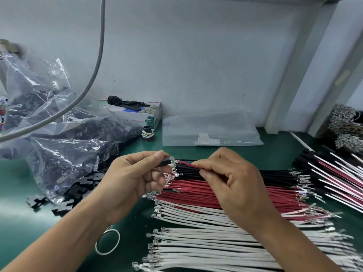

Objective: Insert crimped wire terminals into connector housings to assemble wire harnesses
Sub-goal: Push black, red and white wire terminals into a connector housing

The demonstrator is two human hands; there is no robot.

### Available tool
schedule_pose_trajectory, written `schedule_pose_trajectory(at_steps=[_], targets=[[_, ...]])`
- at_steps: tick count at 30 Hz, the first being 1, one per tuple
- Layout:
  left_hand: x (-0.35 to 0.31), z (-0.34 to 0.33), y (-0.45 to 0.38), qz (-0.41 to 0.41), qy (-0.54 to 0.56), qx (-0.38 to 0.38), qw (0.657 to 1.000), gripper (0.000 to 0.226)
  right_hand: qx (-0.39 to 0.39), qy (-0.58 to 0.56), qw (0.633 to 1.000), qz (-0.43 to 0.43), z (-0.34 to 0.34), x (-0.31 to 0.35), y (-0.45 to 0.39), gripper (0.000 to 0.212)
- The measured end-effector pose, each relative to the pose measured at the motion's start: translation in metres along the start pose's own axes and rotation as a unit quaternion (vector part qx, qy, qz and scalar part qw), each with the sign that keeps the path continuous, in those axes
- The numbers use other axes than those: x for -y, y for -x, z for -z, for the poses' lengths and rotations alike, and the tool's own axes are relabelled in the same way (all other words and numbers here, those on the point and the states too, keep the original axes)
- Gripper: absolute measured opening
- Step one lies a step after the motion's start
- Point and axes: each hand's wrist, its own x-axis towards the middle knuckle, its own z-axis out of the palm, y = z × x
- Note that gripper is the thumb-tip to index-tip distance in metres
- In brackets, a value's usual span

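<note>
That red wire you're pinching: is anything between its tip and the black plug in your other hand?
Nothing visible blocks it. The right hand pinches the red wire, whose tip points at the black connector housing held by the left hand. The other wires' terminals lie just below that path.

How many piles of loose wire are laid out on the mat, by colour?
Black pile: 1
Red pile: 1
White piles: 2
Total: 4 piles on the mat. The mixed bundles at far right are not counted.
</note>
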Motion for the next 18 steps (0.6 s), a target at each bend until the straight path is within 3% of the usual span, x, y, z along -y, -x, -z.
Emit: schedule_pose_trajectory(at_steps=[6, 18], targets=[[-0.0012, 0.0001, 0.0009, 0.013, 0.009, 0.015, 1.0, 0.03, -0.032, 0.022, 0.999, -0.002, 0.003, 0.0033, -0.0005, 0.009], [-0.0028, -0.0007, 0.0036, 0.019, -0.038, 0.021, 0.999, 0.031, 0.018, 0.035, 0.999, 0.014, 0.0099, 0.0045, -0.0036, 0.009]])
